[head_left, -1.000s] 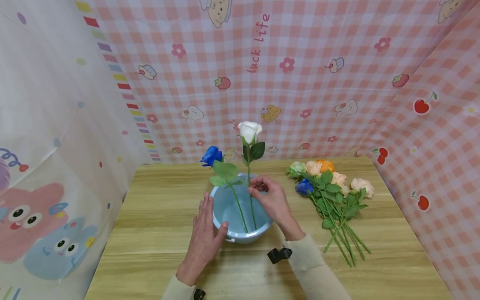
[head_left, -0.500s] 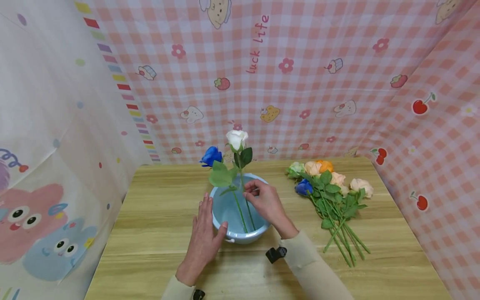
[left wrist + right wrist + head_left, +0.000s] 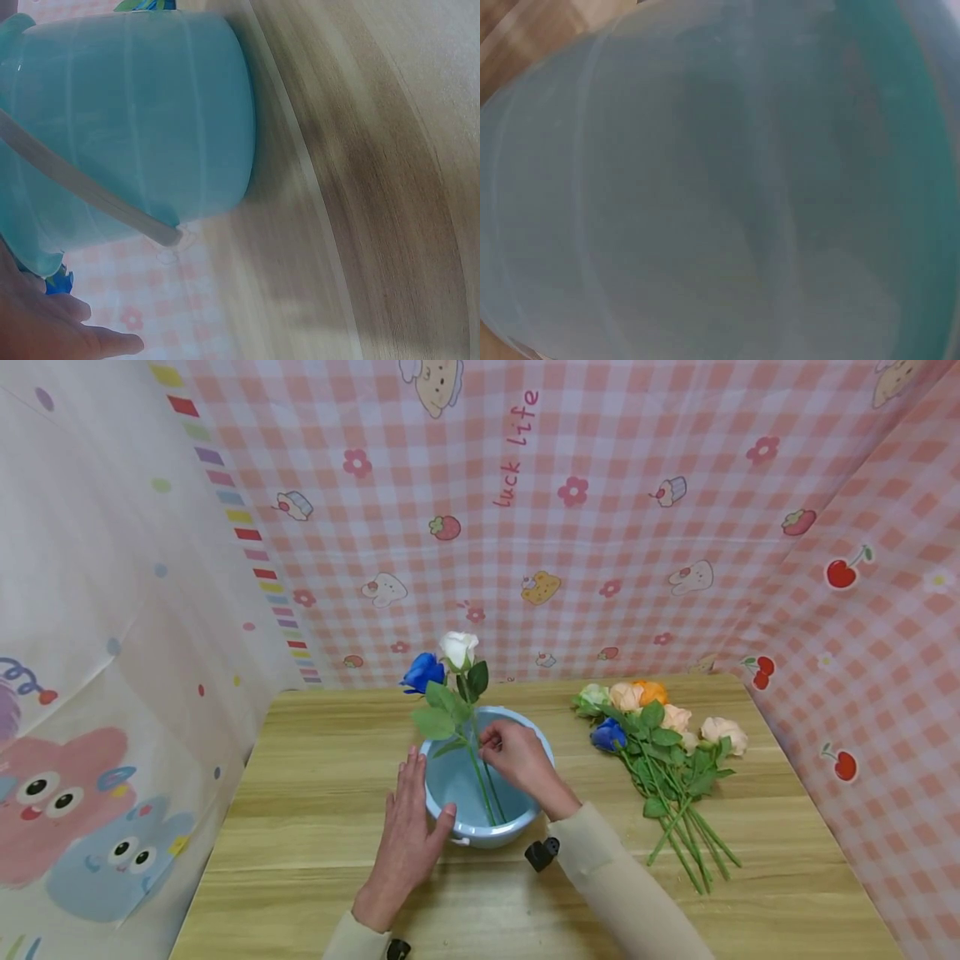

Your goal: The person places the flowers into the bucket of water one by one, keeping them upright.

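Note:
A light blue bucket (image 3: 487,837) stands on the wooden table. Inside it leans a blue rose (image 3: 423,673), its head sticking out past the left rear rim. My right hand (image 3: 522,760) reaches over the bucket and pinches the stem of a white rose (image 3: 459,650), whose head is beside the blue one. With fingers straight, my left hand (image 3: 405,827) rests along the bucket's left side, thumb near the front rim. The left wrist view has the bucket's wall and its pale handle (image 3: 90,187) hanging down. Only the bucket's wall (image 3: 667,187) fills the right wrist view; the right hand is hidden there.
To the right lies a pile of roses: a blue rose (image 3: 608,734), an orange rose (image 3: 651,692), a green rose (image 3: 592,698) and several peach ones, stems (image 3: 693,847) pointing toward the front. A pink checked cloth (image 3: 637,552) hangs behind the table (image 3: 315,810).
My right hand has moved left and slightly down with the white rose, whose head has shifted left and lower, next to the blue rose. My left hand has stayed in place.

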Available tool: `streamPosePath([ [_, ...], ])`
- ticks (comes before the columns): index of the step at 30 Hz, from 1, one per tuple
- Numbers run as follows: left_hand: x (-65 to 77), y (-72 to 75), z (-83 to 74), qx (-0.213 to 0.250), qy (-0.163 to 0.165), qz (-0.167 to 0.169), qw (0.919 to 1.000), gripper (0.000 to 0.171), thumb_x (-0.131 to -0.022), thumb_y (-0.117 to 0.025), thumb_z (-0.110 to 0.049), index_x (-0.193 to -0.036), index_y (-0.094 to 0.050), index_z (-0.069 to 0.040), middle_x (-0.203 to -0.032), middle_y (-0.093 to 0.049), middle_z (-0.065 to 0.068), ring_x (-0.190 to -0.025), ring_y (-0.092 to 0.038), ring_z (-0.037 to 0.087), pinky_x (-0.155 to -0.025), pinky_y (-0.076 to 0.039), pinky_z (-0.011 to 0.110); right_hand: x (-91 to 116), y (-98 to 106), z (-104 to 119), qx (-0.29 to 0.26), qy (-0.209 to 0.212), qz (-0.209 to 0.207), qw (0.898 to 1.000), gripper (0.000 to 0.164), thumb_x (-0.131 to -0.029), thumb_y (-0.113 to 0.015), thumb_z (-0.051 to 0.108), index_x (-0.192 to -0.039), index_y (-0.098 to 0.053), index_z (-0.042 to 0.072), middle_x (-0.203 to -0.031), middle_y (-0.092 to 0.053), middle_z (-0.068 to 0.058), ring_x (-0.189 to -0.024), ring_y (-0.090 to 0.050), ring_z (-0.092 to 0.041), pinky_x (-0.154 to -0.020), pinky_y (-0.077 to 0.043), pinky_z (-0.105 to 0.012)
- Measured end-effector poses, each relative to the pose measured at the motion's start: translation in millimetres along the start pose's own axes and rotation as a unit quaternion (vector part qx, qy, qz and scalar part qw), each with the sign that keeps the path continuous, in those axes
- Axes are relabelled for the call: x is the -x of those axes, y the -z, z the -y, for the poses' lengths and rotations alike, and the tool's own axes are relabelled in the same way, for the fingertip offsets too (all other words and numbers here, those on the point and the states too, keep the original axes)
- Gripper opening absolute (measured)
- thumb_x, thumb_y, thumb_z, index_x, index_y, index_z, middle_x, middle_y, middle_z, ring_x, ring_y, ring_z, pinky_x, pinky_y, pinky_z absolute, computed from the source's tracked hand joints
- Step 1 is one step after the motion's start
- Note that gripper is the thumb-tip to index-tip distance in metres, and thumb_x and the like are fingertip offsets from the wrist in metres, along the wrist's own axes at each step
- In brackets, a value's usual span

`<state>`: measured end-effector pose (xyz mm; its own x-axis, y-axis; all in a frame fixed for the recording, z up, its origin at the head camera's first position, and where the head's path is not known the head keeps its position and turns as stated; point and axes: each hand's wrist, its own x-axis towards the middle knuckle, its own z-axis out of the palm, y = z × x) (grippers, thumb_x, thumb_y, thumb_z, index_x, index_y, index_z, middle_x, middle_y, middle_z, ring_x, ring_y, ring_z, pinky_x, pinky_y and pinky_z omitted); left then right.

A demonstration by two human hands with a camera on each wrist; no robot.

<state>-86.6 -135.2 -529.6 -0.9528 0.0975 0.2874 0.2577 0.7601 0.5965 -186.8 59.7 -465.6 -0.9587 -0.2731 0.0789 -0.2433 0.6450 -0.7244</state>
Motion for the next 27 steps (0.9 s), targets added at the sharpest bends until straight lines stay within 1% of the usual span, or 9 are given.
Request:
streamPosePath([
  [5, -0.1, 0.3, -1.2, 0.001, 0.002, 0.003, 1.0, 0.081, -0.104, -0.053, -0.042, -0.165, -0.017, -0.002, -0.174, -0.009, 0.012, -0.154, -0.019, 0.047, -0.111, -0.025, 0.079, -6, -2, -1, 0.017, -0.013, 0.024, 0.999, 0.008, -0.088, -0.077, 0.004, -0.094, -0.073, 0.006, -0.087, -0.073, -0.003, -0.082, -0.068, -0.016, -0.075, -0.057, -0.032],
  [12, -0.6, 0.0, -1.4, 0.003, 0.001, 0.004, 1.0, 0.081, -0.103, -0.053, -0.041, -0.164, -0.018, -0.001, -0.174, -0.01, 0.013, -0.154, -0.018, 0.046, -0.111, -0.025, 0.079, -10, -4, -5, 0.038, -0.021, 0.052, 0.998, 0.01, -0.087, -0.078, 0.007, -0.095, -0.072, 0.007, -0.084, -0.071, -0.002, -0.078, -0.064, -0.014, -0.071, -0.054, -0.031],
  [15, -0.1, -0.4, -1.1, 0.004, 0.0, 0.003, 1.0, 0.081, -0.103, -0.052, -0.042, -0.164, -0.019, 0.0, -0.173, -0.011, 0.013, -0.154, -0.018, 0.047, -0.111, -0.025, 0.079, -9, -3, -5, 0.031, -0.023, 0.057, 0.998, 0.012, -0.089, -0.077, 0.007, -0.1, -0.074, 0.005, -0.087, -0.073, -0.003, -0.081, -0.067, -0.015, -0.073, -0.056, -0.031],
  [17, 0.2, -0.5, -1.3, 0.004, 0.0, 0.003, 1.0, 0.081, -0.103, -0.052, -0.043, -0.164, -0.019, 0.0, -0.173, -0.01, 0.013, -0.154, -0.018, 0.048, -0.111, -0.025, 0.079, -6, -1, -4, 0.017, -0.025, 0.055, 0.998, 0.015, -0.091, -0.075, 0.009, -0.105, -0.075, 0.003, -0.093, -0.075, -0.005, -0.086, -0.07, -0.018, -0.076, -0.058, -0.033],
  [20, 0.2, -0.4, -1.4, 0.004, 0.0, 0.003, 1.0, 0.081, -0.103, -0.053, -0.043, -0.164, -0.018, -0.001, -0.174, -0.01, 0.013, -0.154, -0.018, 0.047, -0.111, -0.026, 0.079, -1, 4, -2, -0.021, -0.03, 0.037, 0.999, 0.021, -0.096, -0.072, 0.014, -0.113, -0.075, 0.003, -0.103, -0.076, -0.007, -0.096, -0.072, -0.022, -0.083, -0.06, -0.038],
  [22, 0.1, -0.2, -1.5, 0.003, 0.001, 0.004, 1.0, 0.081, -0.103, -0.052, -0.043, -0.165, -0.017, -0.003, -0.174, -0.009, 0.011, -0.155, -0.017, 0.046, -0.111, -0.026, 0.079, 5, 8, -2, -0.059, -0.029, 0.014, 0.998, 0.023, -0.098, -0.07, 0.017, -0.117, -0.074, 0.004, -0.109, -0.075, -0.008, -0.101, -0.072, -0.025, -0.086, -0.06, -0.041],
  [24, -0.1, 0.0, -1.5, 0.003, 0.0, 0.003, 1.0, 0.082, -0.103, -0.053, -0.042, -0.165, -0.016, -0.004, -0.174, -0.008, 0.01, -0.155, -0.017, 0.045, -0.111, -0.025, 0.078, 10, 13, -2, -0.098, -0.026, -0.015, 0.995, 0.026, -0.099, -0.069, 0.02, -0.12, -0.073, 0.005, -0.112, -0.075, -0.007, -0.105, -0.072, -0.026, -0.088, -0.06, -0.043],
  [27, -0.3, 0.6, -1.7, 0.002, -0.002, 0.0, 1.0, 0.082, -0.103, -0.055, -0.039, -0.166, -0.015, -0.004, -0.174, -0.008, 0.011, -0.155, -0.017, 0.045, -0.111, -0.026, 0.078, 18, 21, -3, -0.148, -0.015, -0.06, 0.987, 0.027, -0.1, -0.069, 0.021, -0.121, -0.072, 0.005, -0.113, -0.075, -0.008, -0.107, -0.07, -0.026, -0.092, -0.059, -0.044],
])
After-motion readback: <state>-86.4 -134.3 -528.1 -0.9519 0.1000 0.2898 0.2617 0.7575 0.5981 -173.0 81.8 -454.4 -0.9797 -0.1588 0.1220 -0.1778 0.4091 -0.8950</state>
